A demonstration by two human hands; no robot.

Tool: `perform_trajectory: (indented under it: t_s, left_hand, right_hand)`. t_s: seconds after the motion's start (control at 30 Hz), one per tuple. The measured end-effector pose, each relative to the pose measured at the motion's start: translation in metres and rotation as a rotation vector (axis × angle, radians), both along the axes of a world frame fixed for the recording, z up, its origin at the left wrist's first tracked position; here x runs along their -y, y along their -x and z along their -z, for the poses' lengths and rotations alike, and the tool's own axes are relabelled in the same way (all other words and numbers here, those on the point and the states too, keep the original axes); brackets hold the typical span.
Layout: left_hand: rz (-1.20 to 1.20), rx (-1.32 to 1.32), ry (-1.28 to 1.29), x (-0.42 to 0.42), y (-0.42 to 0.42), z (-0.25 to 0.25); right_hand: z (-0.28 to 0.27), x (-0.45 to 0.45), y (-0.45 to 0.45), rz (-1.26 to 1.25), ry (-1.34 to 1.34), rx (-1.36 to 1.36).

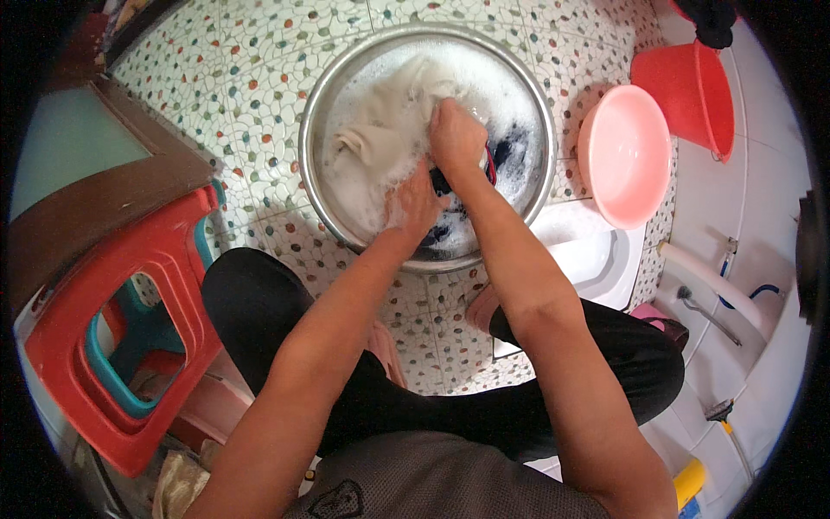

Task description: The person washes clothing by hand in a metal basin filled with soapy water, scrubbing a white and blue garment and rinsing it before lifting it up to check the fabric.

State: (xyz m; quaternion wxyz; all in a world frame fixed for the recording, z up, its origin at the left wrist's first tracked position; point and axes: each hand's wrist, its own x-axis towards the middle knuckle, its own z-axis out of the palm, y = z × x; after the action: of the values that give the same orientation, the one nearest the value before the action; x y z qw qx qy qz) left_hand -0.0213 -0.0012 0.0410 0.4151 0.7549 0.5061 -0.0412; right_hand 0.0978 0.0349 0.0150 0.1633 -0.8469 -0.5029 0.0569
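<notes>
A large round metal basin stands on the patterned floor, filled with foamy water and wet laundry. Off-white cloth bunches up on its left side; dark cloth shows through suds on the right. My right hand is closed in a fist on the off-white cloth near the basin's middle. My left hand lies lower and to the left against the same cloth, fingers partly under foam, so its hold cannot be made out. A bit of red-edged cloth shows beside my right wrist.
Right of the basin are a pink plastic basin, a red bucket and a white squat toilet. Stacked red and teal plastic stools stand at the left by a brown door frame. A pale pipe runs at the right.
</notes>
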Motion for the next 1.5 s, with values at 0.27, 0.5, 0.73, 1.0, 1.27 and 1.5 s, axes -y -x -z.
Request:
perform_trajectory:
  t_s: [0.27, 0.5, 0.73, 1.0, 1.27, 1.5]
  left_hand:
    - [0.008, 0.004, -0.011, 0.010, 0.014, 0.036]
    - [0.049, -0.037, -0.050, 0.010, -0.008, 0.013]
    - [-0.018, -0.041, -0.058, 0.003, 0.007, 0.033]
    - [0.183, -0.097, -0.093, 0.002, 0.007, 0.012]
    - [-0.037, -0.049, 0.057, -0.003, -0.008, 0.013]
    - [-0.009, 0.018, -0.085, 0.014, 0.014, 0.033]
  right_hand:
    - [-0.038, 0.070, 0.042, -0.047, -0.134, -0.241]
    - [-0.022, 0.023, 0.000, 0.059, 0.077, -0.120]
    - [-0.022, 0.022, 0.023, -0.015, -0.075, -0.113]
    - [-0.024, 0.057, 0.048, 0.077, -0.142, -0.079]
    - [-0.007, 0.009, 0.000, 0.010, 0.005, 0.027]
    - [-0.034, 0.081, 0.063, -0.011, -0.146, -0.213]
